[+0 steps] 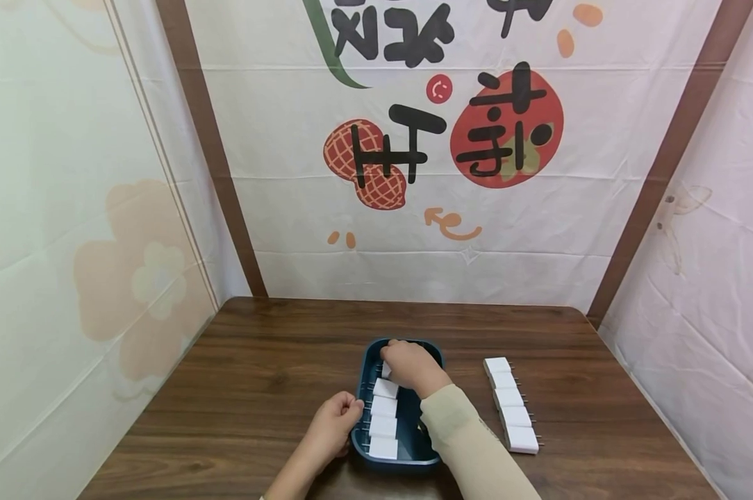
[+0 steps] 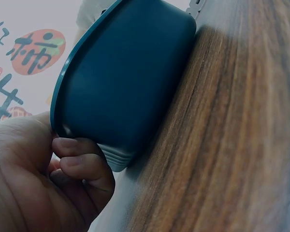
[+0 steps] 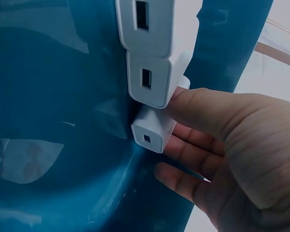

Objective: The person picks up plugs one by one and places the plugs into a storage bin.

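Observation:
A dark blue plastic basin (image 1: pixel 408 466) sits on the table, with a row of white USB chargers (image 1: pixel 383 407) along its left side, prongs toward the left wall. At the basin's left rim, my left hand (image 1: pixel 334 425) grips the edge with curled fingers; the left wrist view shows the basin's outer wall (image 2: pixel 125 72) beside them. My right hand (image 1: pixel 409 364) reaches into the far end of the basin. In the right wrist view, its thumb and fingers pinch a white charger (image 3: pixel 148 131) at the end of the row, close against its neighbour (image 3: pixel 147 79).
To the right of the basin, a second row of white chargers (image 1: pixel 511 406) lies on the brown wooden table (image 1: pixel 276 375), prongs pointing right. Printed cloth curtains (image 1: pixel 289 278) hang behind the table and along both sides.

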Demonstrator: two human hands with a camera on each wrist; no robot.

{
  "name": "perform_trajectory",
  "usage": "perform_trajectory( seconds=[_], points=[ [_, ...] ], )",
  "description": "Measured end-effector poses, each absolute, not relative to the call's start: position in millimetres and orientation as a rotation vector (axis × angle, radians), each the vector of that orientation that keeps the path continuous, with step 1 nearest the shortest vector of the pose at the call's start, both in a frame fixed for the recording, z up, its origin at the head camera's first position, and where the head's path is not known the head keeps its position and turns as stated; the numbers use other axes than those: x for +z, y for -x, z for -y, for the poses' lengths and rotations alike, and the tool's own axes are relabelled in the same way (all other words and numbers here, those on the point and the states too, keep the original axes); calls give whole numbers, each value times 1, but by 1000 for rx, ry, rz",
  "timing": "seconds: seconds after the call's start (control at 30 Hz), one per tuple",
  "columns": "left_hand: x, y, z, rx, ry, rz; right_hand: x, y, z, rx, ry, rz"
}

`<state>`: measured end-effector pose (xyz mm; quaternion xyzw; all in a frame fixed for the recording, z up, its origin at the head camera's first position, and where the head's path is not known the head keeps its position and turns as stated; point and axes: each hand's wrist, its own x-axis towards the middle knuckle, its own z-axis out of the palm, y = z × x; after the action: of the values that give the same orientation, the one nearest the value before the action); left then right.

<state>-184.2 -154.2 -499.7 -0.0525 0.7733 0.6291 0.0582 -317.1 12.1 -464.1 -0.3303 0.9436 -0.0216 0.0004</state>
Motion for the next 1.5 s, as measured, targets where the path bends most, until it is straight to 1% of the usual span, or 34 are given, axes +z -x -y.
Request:
perform_trajectory(
  seconds=[0.7, 1.0, 1.5],
  points=[
    [-500, 185, 156, 1880, 148, -2357, -469, 321, -10, -77, 1057, -2955],
    [-500, 185, 157, 1920, 127, -2317, -471, 321, -9, -92, 1010, -2954],
    [-500, 184, 156, 1906, 148, -2329, -458, 318, -10, -53, 1033, -2950]
  ],
)
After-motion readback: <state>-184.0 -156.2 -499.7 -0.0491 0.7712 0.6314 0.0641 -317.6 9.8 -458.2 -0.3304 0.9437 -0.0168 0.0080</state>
